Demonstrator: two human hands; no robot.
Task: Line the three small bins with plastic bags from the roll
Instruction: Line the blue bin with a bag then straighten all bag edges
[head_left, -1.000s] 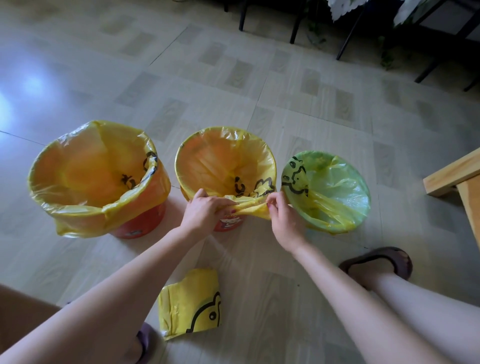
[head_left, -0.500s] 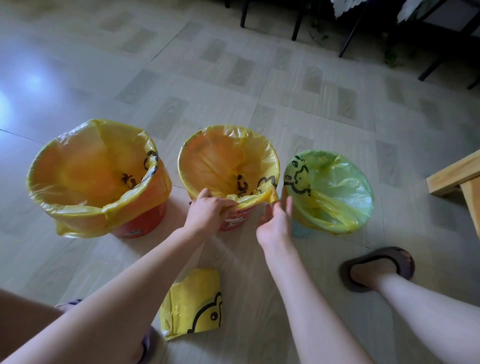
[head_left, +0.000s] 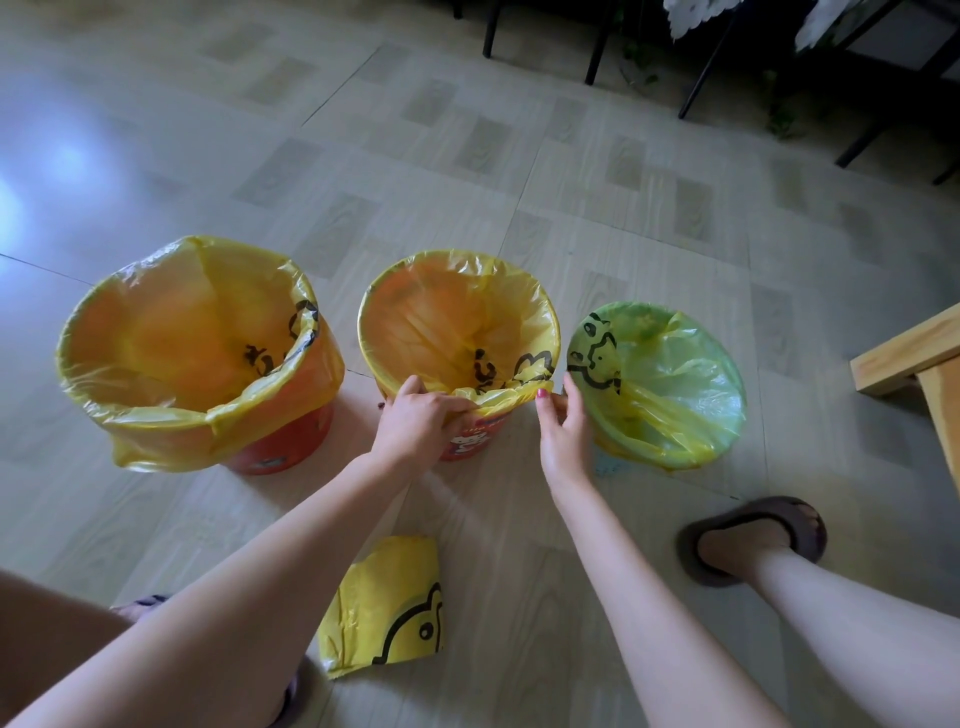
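Three small bins stand in a row on the floor, each with a yellow duck-print bag over its rim. The left red bin (head_left: 280, 449) has its bag hanging loose over the side. My left hand (head_left: 421, 423) grips the folded bag edge (head_left: 498, 400) at the near rim of the middle red bin (head_left: 470, 441). At that edge's right end, my right hand (head_left: 563, 431) pinches it between thumb and fingers. The right bin (head_left: 670, 379) looks green through its bag. A folded stack of yellow bags (head_left: 384, 613) lies on the floor near my legs.
My right foot in a brown slipper (head_left: 753, 535) rests right of the bins. A wooden furniture corner (head_left: 914, 358) juts in at the right edge. Dark chair and table legs (head_left: 706, 67) stand at the back.
My right hand pulled back from the middle bin's bag edge, then returned and pinches its right end. My left hand stayed on the rim. My right foot shifted slightly.
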